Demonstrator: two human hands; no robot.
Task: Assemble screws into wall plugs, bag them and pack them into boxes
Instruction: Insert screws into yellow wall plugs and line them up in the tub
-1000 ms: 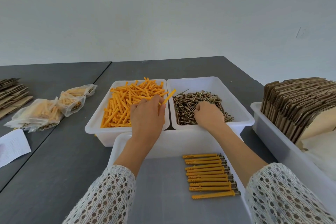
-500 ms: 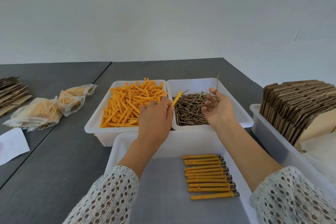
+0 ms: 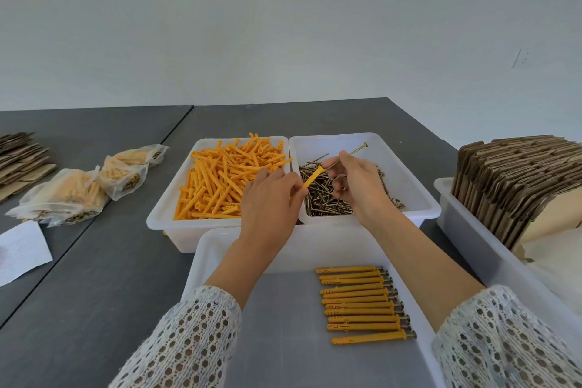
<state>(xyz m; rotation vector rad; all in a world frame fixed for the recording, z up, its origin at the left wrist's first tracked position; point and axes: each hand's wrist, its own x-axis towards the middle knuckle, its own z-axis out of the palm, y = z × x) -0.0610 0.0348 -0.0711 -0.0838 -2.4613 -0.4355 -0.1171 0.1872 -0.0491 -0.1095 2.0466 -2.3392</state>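
Observation:
My left hand pinches an orange wall plug that points up and to the right. My right hand pinches a long brass screw, its tip at the plug's open end; more screws seem tucked in its palm. Both hands hover over the seam between the tub of orange plugs and the tub of loose screws. In the near tray lies a neat row of several assembled plugs with screws.
Several filled plastic bags lie on the grey table at the left, beside a paper sheet and flat cardboard. At the right a white bin holds folded cardboard boxes.
Both hands lifted out of their tubs and came together. The left brought up one plug, the right one screw, and the screw's tip now meets the plug's end.

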